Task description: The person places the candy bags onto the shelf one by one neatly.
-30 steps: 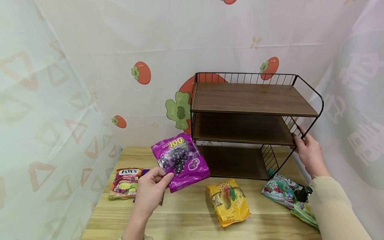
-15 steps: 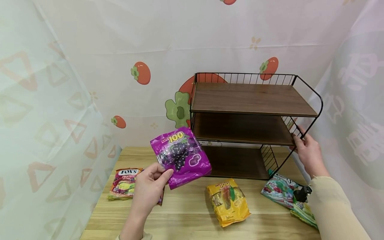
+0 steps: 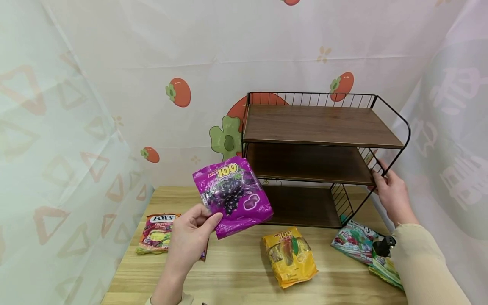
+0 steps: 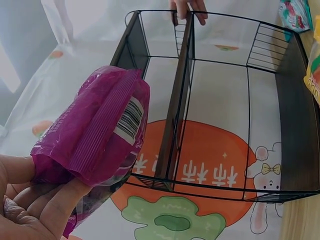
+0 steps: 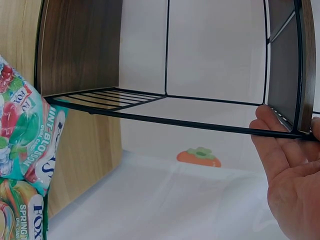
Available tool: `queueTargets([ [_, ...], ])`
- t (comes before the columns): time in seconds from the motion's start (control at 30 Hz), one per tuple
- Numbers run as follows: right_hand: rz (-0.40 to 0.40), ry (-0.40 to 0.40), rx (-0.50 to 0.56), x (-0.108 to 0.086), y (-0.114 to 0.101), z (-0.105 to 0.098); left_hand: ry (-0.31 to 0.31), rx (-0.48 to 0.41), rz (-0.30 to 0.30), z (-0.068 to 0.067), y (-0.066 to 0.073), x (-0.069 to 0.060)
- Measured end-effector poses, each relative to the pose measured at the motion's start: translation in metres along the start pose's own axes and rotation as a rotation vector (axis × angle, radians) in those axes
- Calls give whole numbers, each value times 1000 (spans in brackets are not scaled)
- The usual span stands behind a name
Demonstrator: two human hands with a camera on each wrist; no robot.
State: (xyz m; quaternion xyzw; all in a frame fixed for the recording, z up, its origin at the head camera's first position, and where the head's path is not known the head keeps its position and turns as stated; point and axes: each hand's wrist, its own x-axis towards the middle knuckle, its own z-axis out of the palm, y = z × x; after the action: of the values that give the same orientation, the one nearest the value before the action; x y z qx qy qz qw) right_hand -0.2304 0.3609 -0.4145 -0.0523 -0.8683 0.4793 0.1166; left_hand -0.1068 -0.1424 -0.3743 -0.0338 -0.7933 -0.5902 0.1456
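My left hand (image 3: pixel 187 239) pinches the lower left corner of a purple candy bag (image 3: pixel 233 197) printed "LOT 100", holding it above the table just left of the shelf's front. In the left wrist view the back of this candy bag (image 4: pixel 95 125) shows a barcode, with fingers curled at its lower end. A three-tier rack (image 3: pixel 324 125) of black wire and dark wood boards stands at the centre right. At its right side, my right hand (image 3: pixel 392 195) grips the frame by the middle board. In the right wrist view, fingers (image 5: pixel 280 145) wrap behind the wire and board edge.
A yellow candy bag (image 3: pixel 291 258) lies before the rack. Left on the wooden table (image 3: pixel 232 284) is a FOX'S fruits bag (image 3: pixel 157 233), with another bag partly hidden behind my left hand. A teal bag (image 3: pixel 354 240) and a green bag (image 3: pixel 386 271) lie right, near my sleeve.
My left hand has lifted the purple candy bag slightly, moving it a little right toward the rack and tilting its front more to view. My right hand stays on the rack.
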Motion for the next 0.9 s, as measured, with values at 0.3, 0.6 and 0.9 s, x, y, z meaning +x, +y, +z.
queueTargets([
  [0.3,-8,1,10,0,1,0,2,18,85,1,5,-1],
  [0.6,-13,1,6,0,1,-1,11,9,139,2,15,-2],
  [0.9,1,3,-12,0,1,-1,2,-7,173,4,20,-1],
])
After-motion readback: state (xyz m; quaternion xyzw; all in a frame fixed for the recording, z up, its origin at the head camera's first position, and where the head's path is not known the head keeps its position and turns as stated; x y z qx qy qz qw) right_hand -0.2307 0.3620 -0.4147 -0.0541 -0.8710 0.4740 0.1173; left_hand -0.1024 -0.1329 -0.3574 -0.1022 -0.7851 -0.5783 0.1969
